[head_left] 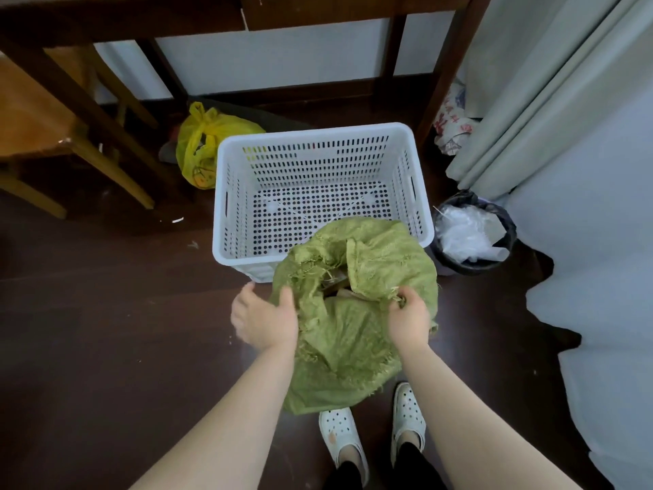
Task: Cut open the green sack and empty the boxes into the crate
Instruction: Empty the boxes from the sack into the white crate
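Two bare forearms enter from the near edge, above a pair of white clogs [371, 429] on the dark floor [106, 330]. The green sack [349, 334] stands just beyond the clogs, its frayed mouth open and leaning over the near rim of the white crate [318, 164]. The crate holds nothing visible. Open floor lies to the left; on the right, a black bin [473, 235] stands just beside the crate, with a curtain [551, 100] behind it. A yellow bag [205, 146] sits at the crate's far left corner, under a dark table [247, 12].

The left hand [263, 320] grips the sack's left edge, thumb over the cloth. The right hand [408, 320] is fisted on the right edge. Brown contents show inside; boxes cannot be confirmed.
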